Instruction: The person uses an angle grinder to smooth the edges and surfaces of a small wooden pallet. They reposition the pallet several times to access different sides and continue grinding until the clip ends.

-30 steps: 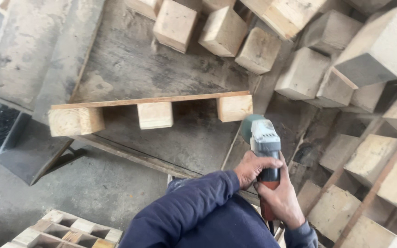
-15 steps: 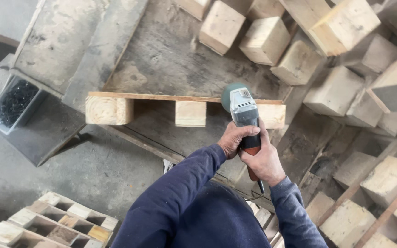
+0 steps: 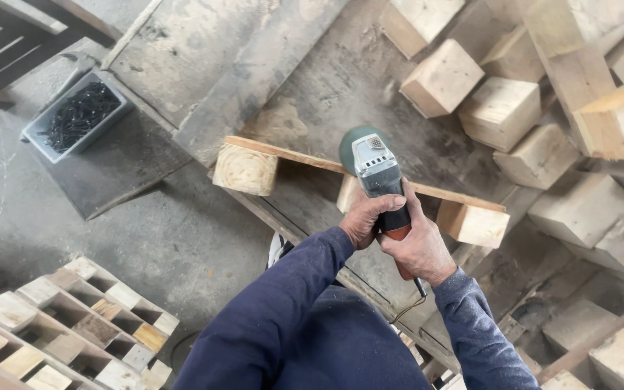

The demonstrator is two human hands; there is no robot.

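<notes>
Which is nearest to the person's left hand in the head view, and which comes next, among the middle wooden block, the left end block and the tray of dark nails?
Measured from the left hand, which grips the angle grinder:
1. Middle wooden block, just above the hand, partly hidden behind the grinder.
2. Left end block, further left under the thin plank.
3. Tray of dark nails, far upper left on the metal sheet.

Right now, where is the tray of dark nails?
In the head view, the tray of dark nails sits upper left on the bench corner, left of the board with blocks.

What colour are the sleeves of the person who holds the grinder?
Dark blue sleeves, seen in the head view; both hands grip the grinder.
</notes>
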